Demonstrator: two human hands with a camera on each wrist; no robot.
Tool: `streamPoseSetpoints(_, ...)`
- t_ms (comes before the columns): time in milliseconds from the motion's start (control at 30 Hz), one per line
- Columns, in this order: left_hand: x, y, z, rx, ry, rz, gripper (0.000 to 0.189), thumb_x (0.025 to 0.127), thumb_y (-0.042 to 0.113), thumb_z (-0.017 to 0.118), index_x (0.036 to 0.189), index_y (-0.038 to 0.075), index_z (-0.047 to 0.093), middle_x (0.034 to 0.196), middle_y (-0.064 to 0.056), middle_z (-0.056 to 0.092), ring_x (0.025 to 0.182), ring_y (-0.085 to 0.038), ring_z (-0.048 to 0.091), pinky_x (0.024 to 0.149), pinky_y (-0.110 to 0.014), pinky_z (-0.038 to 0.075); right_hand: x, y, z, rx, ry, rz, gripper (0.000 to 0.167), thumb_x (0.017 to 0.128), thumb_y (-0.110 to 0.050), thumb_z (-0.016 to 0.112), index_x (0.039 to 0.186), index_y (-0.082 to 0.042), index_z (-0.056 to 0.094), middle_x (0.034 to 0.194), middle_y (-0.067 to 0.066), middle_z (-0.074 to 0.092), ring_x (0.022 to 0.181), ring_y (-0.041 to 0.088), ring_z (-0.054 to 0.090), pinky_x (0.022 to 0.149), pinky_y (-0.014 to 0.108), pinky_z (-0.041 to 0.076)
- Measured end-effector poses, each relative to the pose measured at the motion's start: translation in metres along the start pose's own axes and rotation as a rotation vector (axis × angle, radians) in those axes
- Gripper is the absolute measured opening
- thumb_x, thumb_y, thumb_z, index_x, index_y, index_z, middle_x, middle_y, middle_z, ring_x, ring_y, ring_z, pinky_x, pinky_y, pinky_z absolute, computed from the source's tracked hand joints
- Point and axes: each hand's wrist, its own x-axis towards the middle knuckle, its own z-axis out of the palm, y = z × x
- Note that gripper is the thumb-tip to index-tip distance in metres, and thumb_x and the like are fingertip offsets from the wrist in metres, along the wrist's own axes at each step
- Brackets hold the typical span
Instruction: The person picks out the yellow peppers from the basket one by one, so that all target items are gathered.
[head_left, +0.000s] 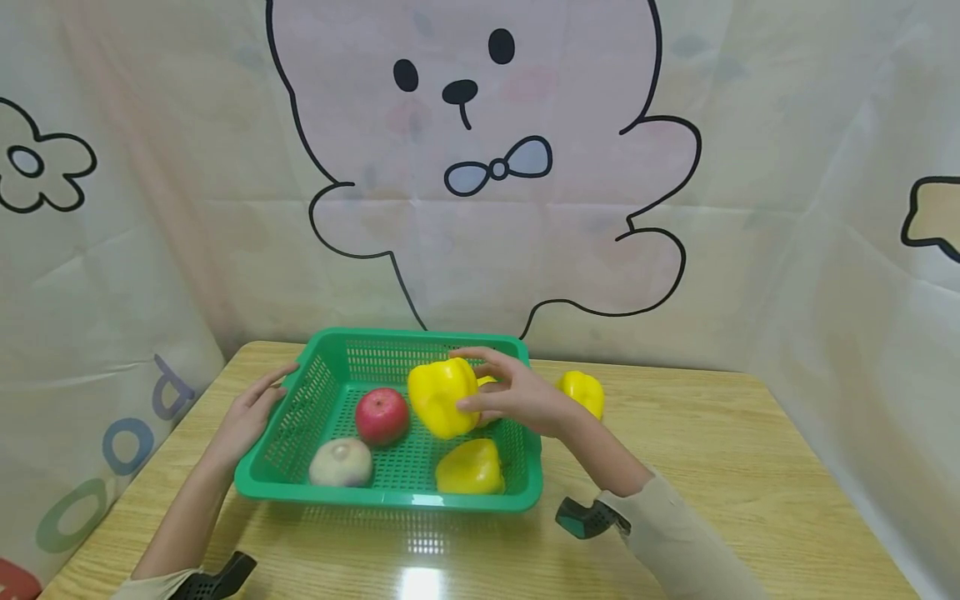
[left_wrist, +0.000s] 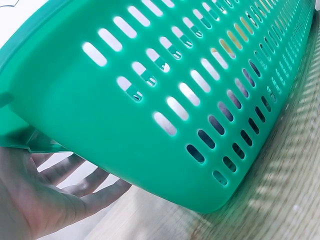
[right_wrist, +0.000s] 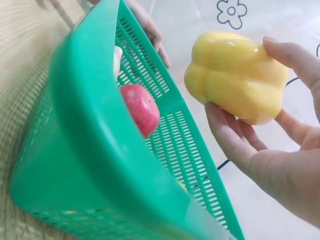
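Observation:
My right hand (head_left: 521, 396) grips a yellow bell pepper (head_left: 441, 398) between thumb and fingers, over the right half of a green plastic basket (head_left: 337, 497). In the right wrist view the bell pepper (right_wrist: 237, 77) shows above the basket rim. My left hand (head_left: 247, 417) rests at the basket's left rim, its fingers stretched along the outside. Inside the basket lie a red apple (head_left: 382, 416), a whitish round vegetable (head_left: 341, 463) with a purplish tinge, and another yellow bell pepper (head_left: 470, 467) at the front right. More yellow shows behind my right hand, mostly hidden.
Another yellow bell pepper (head_left: 582, 393) lies on the wooden table (head_left: 697, 467), right of the basket and partly behind my right forearm. A cloth backdrop (head_left: 585, 250) with a cartoon bear hangs behind the table.

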Motion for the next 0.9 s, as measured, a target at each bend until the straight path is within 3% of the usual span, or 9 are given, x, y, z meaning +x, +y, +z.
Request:
streamPoseSetpoints(200,-0.001,0.001,0.0,0.004,0.002,0.008,0.057,0.117,0.033,0.03,0.167,0.005,0.027,0.172,-0.028,0.014,0.153,-0.057,0.017,0.111,-0.08,0.024,-0.007,0.006,-0.003,-0.069,0.053,-0.003,0.071,0.096,-0.02,0.078,0.159,-0.019,0.046,0.147,0.021,0.051,0.115,0.029,0.069,0.102,0.052,0.056)
streamPoseSetpoints(533,-0.003,0.001,0.0,0.006,0.006,0.014,0.058,0.117,0.035,0.031,0.166,0.005,0.028,0.171,-0.029,0.017,0.153,-0.057,0.02,0.109,-0.077,0.031,-0.016,0.014,-0.004,0.007,0.098,-0.035,0.066,0.097,-0.015,0.077,0.157,-0.016,0.047,0.144,0.024,0.051,0.116,0.029,0.067,0.098,0.045,0.06)
streamPoseSetpoints(900,0.0,0.0,-0.001,0.023,0.007,0.01,0.057,0.117,0.032,0.031,0.167,0.005,0.027,0.172,-0.028,0.016,0.154,-0.058,0.016,0.112,-0.083,0.02,-0.027,0.021,-0.009,0.008,0.15,-0.027,0.065,0.098,-0.016,0.076,0.156,-0.013,0.047,0.151,0.024,0.046,0.12,0.03,0.065,0.1,0.045,0.059)
